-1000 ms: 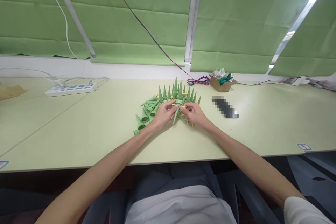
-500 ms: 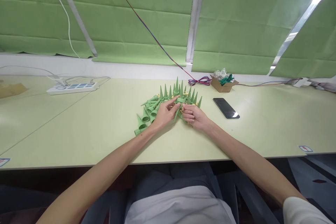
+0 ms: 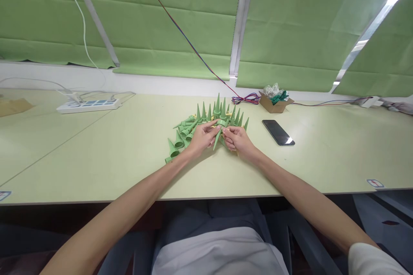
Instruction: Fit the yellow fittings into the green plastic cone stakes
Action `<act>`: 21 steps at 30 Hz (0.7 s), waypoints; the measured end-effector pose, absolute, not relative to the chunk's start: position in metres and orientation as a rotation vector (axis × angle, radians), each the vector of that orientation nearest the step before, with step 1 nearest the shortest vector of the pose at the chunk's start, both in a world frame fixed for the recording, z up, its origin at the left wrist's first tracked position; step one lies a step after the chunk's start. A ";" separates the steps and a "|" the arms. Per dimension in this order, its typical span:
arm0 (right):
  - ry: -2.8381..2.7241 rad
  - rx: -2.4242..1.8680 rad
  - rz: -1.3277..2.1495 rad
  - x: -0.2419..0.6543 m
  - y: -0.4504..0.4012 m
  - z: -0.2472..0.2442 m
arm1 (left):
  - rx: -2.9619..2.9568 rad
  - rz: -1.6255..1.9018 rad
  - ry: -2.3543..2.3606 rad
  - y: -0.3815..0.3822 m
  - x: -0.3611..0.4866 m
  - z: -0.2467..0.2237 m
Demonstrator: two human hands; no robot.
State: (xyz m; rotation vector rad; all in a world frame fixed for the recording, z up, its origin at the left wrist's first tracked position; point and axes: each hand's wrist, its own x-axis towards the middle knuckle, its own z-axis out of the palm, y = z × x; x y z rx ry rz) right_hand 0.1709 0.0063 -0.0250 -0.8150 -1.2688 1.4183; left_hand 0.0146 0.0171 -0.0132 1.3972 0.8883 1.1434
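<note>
My left hand (image 3: 204, 136) grips a green plastic spike (image 3: 217, 139) near its collar, with the pointed end slanting down toward me. Close against it, my right hand (image 3: 238, 140) is closed in a pinch at the collar; a small yellowish bit seems to show at the fingertips, too small to make out. Behind both hands, several similar green cone spikes (image 3: 204, 113) stand upright with their points up, some with small yellow parts among them. More hollow green cones (image 3: 173, 148) lie on their sides left of my left hand.
A black phone (image 3: 278, 132) lies right of my hands. Further back are a small cardboard box (image 3: 274, 105) with clear plastic and green material, and coiled red-blue wire (image 3: 245, 99). A white power strip (image 3: 90, 106) is at back left on the pale table (image 3: 97, 159).
The fingers of both hands have shifted slightly around the spike's collar, and my left index finger sits lower. The view has tilted a little; the other things stay put.
</note>
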 end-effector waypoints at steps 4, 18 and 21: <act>-1.375 -0.836 1.267 0.170 0.007 -0.027 | 1.301 1.108 0.902 0.020 0.015 -0.015; -1.550 -0.946 1.011 0.175 0.008 -0.019 | 1.337 0.954 0.751 0.018 0.015 -0.007; -1.567 -0.950 0.991 0.176 0.007 -0.015 | 1.331 0.932 0.743 0.019 0.014 -0.006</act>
